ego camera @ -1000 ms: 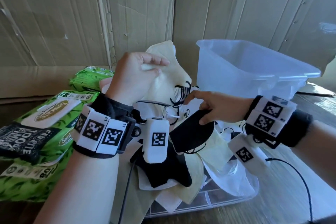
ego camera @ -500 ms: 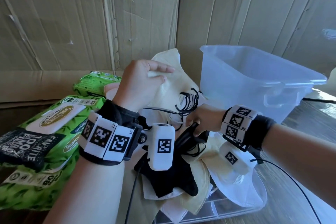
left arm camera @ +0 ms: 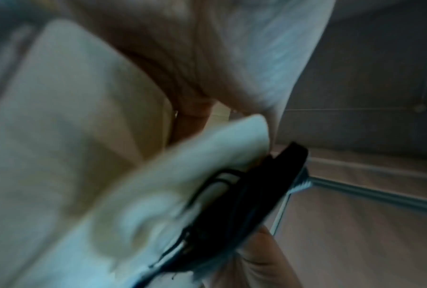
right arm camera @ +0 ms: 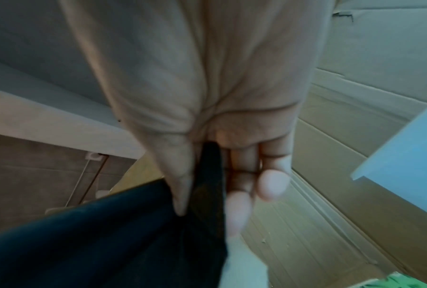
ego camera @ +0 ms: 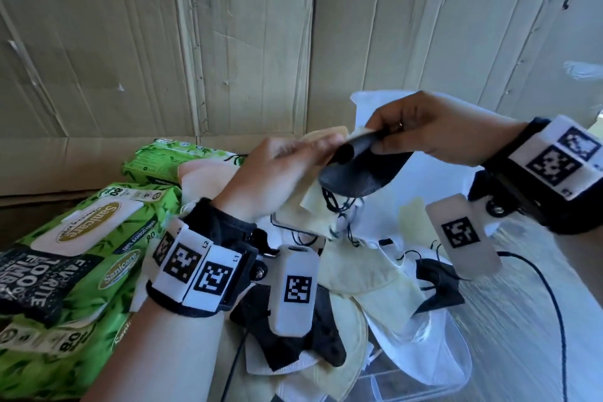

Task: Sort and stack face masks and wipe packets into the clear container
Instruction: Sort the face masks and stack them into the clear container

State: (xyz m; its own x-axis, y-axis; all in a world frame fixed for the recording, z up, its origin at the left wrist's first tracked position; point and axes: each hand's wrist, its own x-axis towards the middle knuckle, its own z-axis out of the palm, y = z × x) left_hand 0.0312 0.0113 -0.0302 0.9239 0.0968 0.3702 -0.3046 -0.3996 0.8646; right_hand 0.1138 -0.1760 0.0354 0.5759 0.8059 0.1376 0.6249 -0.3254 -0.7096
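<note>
**Two hands raised over the mask pile, a black mask between them**

Here the right hand (ego camera: 437,130) pinches a black mask (ego camera: 362,170) between thumb and forefingers, lifted clear of the heap below; the right wrist view shows the dark fabric (right arm camera: 123,233) running out from under the thumb. The left hand (ego camera: 270,173) meets it from the other side, its fingers closed on a cream mask (ego camera: 321,206) that hangs beneath both hands. Black ear loops (ego camera: 339,209) dangle in a tangle under the two masks, and which mask each loop belongs to cannot be made out. The left wrist view is heavily blurred: only pale fabric (left arm camera: 173,175) and a dark edge beside it read clearly.

Below the hands lies the pile of masks (ego camera: 368,277), cream, white and black, overlapping so that their number is unclear. It rests partly on a clear lid (ego camera: 408,385), whose near edge is cut off by the frame. The clear container (ego camera: 365,108) stands behind the right hand, which hides nearly all of it; only a pale corner shows. To the left of the left hand sit the green wipe packets (ego camera: 81,258), the nearest cropped at the frame edge, another (ego camera: 156,163) farther back. Cardboard (ego camera: 228,42) rises behind everything.
</note>
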